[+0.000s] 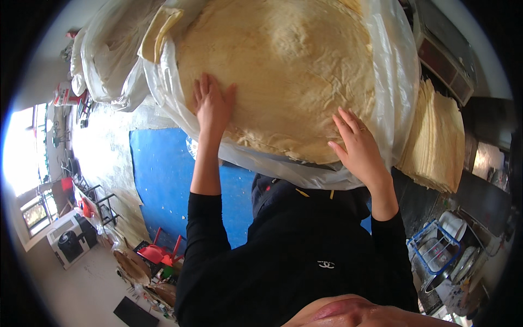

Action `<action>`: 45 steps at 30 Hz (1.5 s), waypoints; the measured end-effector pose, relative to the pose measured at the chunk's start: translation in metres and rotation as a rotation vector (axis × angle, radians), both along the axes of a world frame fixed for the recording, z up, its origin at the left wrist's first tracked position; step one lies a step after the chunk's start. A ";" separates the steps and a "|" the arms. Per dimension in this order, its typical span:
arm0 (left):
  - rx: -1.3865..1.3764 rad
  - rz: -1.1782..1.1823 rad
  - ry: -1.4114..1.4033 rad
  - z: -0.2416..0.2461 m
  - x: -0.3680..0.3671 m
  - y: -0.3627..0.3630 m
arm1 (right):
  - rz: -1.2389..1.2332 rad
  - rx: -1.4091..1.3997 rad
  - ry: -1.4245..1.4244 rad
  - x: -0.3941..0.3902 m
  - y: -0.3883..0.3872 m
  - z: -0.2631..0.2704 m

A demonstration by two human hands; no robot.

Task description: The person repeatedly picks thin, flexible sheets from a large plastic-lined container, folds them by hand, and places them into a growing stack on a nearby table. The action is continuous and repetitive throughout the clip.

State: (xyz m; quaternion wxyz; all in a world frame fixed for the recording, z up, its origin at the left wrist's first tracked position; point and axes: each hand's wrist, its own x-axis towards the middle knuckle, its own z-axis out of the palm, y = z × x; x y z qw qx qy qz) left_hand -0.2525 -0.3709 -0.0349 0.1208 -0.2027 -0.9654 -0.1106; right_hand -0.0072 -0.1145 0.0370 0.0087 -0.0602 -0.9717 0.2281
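Note:
A wide, round pile of thin, pale-yellow flatbread sheets (261,81) lies before me, its surface wrinkled and raised into a lump towards the back. Translucent plastic sheeting (392,81) wraps around its sides and sags along the near edge. My left hand (212,106) lies flat on the left part of the top sheet, fingers pointing away from me. At the right front edge, my right hand (361,149) has its fingertips on or just above the sheet, fingers spread. Neither hand grips anything. Below the pile's near rim, ragged sheet edges show; what supports the pile is hidden.
Folded flatbread sheets (435,139) are stacked at the right. Another plastic-covered bundle (114,53) sits at the upper left. Blue floor covering (163,163) lies below left. A blue-framed rack (435,247) with metal basins is at lower right, a red chair (157,251) at lower left.

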 end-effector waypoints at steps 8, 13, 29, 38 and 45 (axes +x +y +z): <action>0.397 -0.003 -0.310 0.015 -0.056 0.017 | -0.071 0.074 -0.127 -0.016 -0.017 -0.006; 1.371 0.066 -1.096 0.037 -0.065 0.020 | -0.109 0.075 -0.097 -0.017 -0.020 -0.011; 1.455 -0.253 -1.208 0.055 -0.042 0.106 | -0.242 -0.495 0.153 -0.148 -0.047 -0.052; 0.642 -0.650 -0.405 0.022 0.014 0.058 | -0.728 -0.917 0.454 -0.163 0.060 0.002; 0.462 -0.474 -0.195 0.004 -0.057 0.091 | -0.719 -1.011 0.734 -0.226 0.178 0.082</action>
